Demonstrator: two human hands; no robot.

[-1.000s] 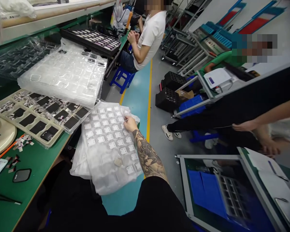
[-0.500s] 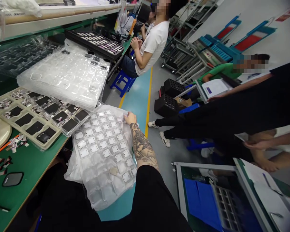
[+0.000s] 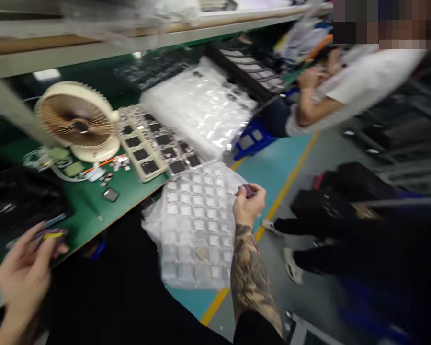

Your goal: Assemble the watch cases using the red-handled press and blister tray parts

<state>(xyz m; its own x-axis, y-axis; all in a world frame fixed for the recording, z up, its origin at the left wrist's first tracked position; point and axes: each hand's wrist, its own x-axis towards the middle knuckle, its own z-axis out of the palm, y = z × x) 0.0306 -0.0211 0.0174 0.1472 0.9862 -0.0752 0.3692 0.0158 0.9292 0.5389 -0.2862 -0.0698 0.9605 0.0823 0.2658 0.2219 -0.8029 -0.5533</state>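
Note:
My left hand (image 3: 25, 270), at the lower left over the bench's edge, is closed on a small dark piece with a yellow strip (image 3: 53, 235); blur hides its kind. Pinched in my right hand (image 3: 250, 203) is a small dark purplish piece (image 3: 249, 191), just past the right edge of a clear plastic blister tray (image 3: 179, 268). White rectangular plates (image 3: 199, 225) fill many of that tray's pockets. A single beige piece (image 3: 201, 253) lies in a lower pocket. The tray overhangs the bench edge, above my lap.
Stacked clear trays (image 3: 201, 115) and a beige tray of dark screens (image 3: 140, 154) lie on the green bench (image 3: 129, 196). A round fan (image 3: 79, 120) stands at left. A dark rounded piece (image 3: 110, 194) is nearby. A co-worker in a white shirt (image 3: 369, 86) sits beyond.
The view has swung left, bringing in the fan and my left hand with its dark piece. My right hand has left the tray's far corner and now holds a purplish piece.

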